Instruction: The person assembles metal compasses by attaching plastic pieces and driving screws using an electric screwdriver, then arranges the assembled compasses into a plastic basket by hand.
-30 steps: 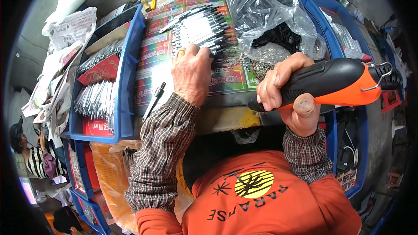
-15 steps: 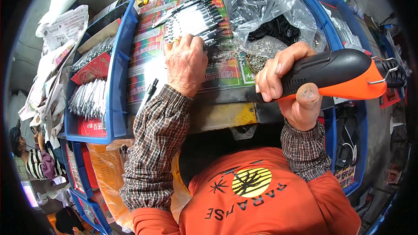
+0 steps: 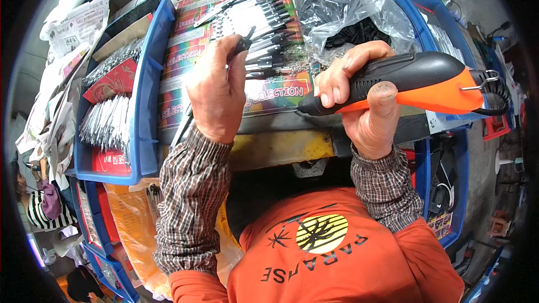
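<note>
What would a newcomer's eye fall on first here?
Probably the orange-and-black power tool gripped in the right hand, right of centre. The red shirt filling the lower middle also stands out, as does the pile of white, black-tipped pieces just beyond the left hand.

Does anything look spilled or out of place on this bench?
Possibly two things: small metal parts lie scattered on the colourful mat beside the clear plastic bag, as if spilled; and one pen lies near the left hand, apart from the pile of pens.
</note>
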`<state>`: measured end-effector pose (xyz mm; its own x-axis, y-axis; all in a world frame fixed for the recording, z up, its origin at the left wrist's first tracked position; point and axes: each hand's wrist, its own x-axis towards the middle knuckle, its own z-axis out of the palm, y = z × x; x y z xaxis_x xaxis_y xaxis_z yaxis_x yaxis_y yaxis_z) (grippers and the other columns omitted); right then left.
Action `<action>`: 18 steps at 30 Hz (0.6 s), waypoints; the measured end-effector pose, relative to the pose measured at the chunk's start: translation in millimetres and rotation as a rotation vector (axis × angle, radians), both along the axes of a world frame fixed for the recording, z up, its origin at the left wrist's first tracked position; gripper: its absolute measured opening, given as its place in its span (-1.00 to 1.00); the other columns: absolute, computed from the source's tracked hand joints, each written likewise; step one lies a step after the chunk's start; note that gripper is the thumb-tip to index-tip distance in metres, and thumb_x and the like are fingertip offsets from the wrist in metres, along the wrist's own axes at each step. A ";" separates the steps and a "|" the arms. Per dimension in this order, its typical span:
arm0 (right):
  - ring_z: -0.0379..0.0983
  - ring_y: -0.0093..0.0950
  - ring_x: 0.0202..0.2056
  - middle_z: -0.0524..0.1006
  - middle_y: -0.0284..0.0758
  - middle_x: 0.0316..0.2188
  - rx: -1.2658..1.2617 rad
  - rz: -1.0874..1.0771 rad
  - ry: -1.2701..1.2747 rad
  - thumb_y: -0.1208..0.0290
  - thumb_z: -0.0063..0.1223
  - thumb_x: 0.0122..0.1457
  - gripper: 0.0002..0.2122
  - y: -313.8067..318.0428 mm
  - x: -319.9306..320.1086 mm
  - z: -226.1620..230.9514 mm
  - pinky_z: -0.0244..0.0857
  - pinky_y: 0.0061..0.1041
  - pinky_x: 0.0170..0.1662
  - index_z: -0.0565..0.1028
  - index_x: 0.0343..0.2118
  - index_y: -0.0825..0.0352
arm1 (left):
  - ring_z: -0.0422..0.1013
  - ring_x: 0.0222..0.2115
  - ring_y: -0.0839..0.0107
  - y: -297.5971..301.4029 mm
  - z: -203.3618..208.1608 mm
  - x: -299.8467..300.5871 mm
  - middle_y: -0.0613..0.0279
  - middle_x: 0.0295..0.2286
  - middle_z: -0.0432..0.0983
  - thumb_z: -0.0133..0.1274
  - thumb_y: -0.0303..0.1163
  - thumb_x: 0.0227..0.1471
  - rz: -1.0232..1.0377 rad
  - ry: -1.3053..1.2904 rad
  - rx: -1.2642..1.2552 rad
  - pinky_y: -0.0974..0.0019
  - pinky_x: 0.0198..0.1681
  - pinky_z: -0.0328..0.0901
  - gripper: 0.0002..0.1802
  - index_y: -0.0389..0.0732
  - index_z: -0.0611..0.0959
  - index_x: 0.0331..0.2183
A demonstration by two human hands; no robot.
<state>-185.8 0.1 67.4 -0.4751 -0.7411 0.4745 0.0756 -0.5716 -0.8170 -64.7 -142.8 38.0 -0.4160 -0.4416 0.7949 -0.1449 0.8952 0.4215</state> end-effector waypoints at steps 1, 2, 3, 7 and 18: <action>0.26 -0.55 -0.62 0.27 -0.40 -0.68 0.003 0.000 0.001 -0.06 0.11 -0.09 -0.52 -1.3 0.0 -1.1 0.19 -0.47 -0.41 0.25 -0.40 0.30 | 0.43 -0.50 0.33 2.5 0.3 3.6 0.08 -0.51 0.46 0.03 -0.58 -0.12 -0.012 0.018 0.053 0.39 -0.43 0.30 -0.79 -0.28 0.51 -0.31; 0.26 -0.55 -0.61 0.28 -0.40 -0.68 -0.004 -0.004 0.005 -0.06 0.10 -0.09 -0.52 -2.8 0.1 -3.0 0.19 -0.46 -0.40 0.25 -0.40 0.30 | 0.43 -0.50 0.33 6.5 -0.3 7.7 0.08 -0.51 0.46 0.03 -0.58 -0.12 -0.012 0.019 0.056 0.39 -0.43 0.30 -0.79 -0.28 0.51 -0.31; 0.27 -0.55 -0.60 0.28 -0.40 -0.67 -0.011 -0.009 0.010 -0.07 0.10 -0.08 -0.51 -4.1 0.1 -4.3 0.19 -0.46 -0.39 0.25 -0.40 0.30 | 0.41 -0.54 0.42 11.4 -1.2 12.5 0.12 -0.54 0.46 0.04 -0.57 -0.12 -0.057 0.031 0.293 0.43 -0.46 0.29 -0.79 -0.28 0.52 -0.32; 0.26 -0.55 -0.59 0.27 -0.40 -0.66 0.001 -0.024 0.037 -0.09 0.08 -0.08 -0.50 -8.3 1.9 -6.4 0.20 -0.46 -0.38 0.25 -0.39 0.29 | 0.34 -0.61 0.63 28.1 -3.3 29.6 0.28 -0.60 0.46 0.08 -0.56 -0.14 -0.151 0.082 0.777 0.52 -0.55 0.26 -0.81 -0.30 0.55 -0.35; 0.32 -0.45 -0.58 0.32 -0.32 -0.67 -0.164 0.118 -0.101 0.12 0.09 -0.01 -0.60 -5.1 -4.0 -4.9 0.27 -0.40 -0.37 0.26 -0.35 0.37 | 0.37 -0.56 0.29 65.8 -21.5 44.6 0.18 -0.52 0.41 0.11 -0.59 -0.29 -0.172 -0.211 0.186 0.35 -0.53 0.29 -0.78 -0.23 0.53 -0.44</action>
